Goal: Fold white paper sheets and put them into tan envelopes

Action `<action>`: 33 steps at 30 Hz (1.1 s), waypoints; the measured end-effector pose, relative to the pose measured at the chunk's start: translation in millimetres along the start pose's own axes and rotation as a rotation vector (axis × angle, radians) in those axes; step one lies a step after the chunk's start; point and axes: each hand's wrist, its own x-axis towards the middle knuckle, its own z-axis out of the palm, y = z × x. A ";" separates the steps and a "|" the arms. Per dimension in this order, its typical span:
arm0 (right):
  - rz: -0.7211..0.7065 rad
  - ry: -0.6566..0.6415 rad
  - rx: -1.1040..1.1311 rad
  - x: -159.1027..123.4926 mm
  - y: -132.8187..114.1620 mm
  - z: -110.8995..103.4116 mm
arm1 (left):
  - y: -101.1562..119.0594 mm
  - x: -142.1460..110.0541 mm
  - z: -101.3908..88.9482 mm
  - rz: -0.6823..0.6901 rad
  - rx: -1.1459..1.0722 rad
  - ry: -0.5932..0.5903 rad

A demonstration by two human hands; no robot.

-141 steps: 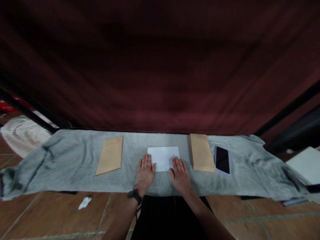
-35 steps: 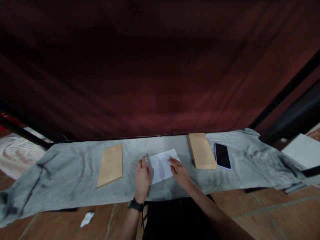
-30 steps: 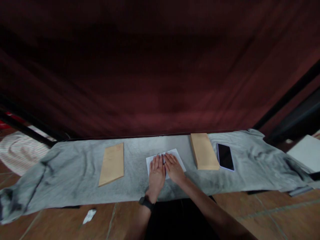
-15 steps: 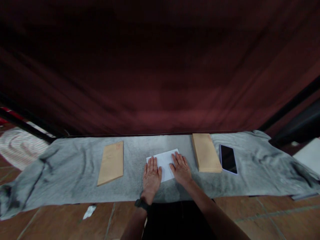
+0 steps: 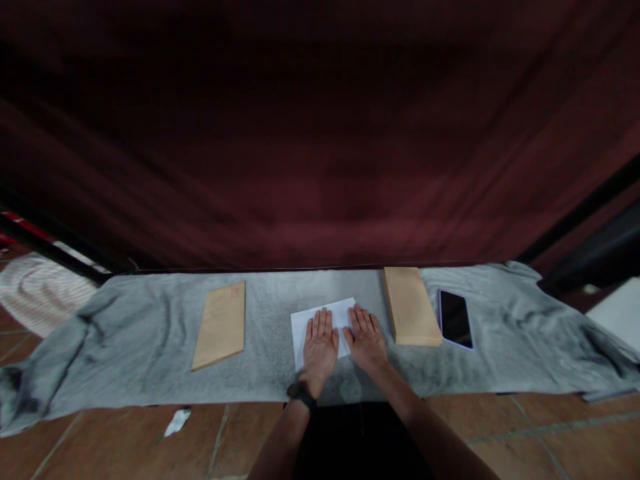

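A sheet of white paper point(image 5: 299, 328), perhaps folded, lies slightly turned on a grey cloth. My left hand point(image 5: 320, 343) rests flat on its middle, fingers stretched out and pointing away from me. On the paper's right edge lies my right hand point(image 5: 365, 339), also flat, with its thumb apart from the fingers. The two thumbs are close to each other, with a narrow strip of paper between them. Parts of the sheet are hidden under both palms.
A brown envelope point(image 5: 220, 327) lies to the left. Right of my hands is a thick stack of brown envelopes point(image 5: 413, 307), with a phone point(image 5: 455, 319) beside it. Grey cloth point(image 5: 270, 380) covers the narrow surface. A dark red curtain point(image 5: 320, 167) hangs behind; a white scrap point(image 5: 177, 422) lies on the tiled floor.
My left hand has slid right across the paper, from its left edge to the middle, baring the left part. My right hand has barely shifted.
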 end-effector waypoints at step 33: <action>-0.238 -0.111 0.086 37.0 -26.7 6.0 | -23.4 -38.9 -23.9 0.056 0.031 -0.038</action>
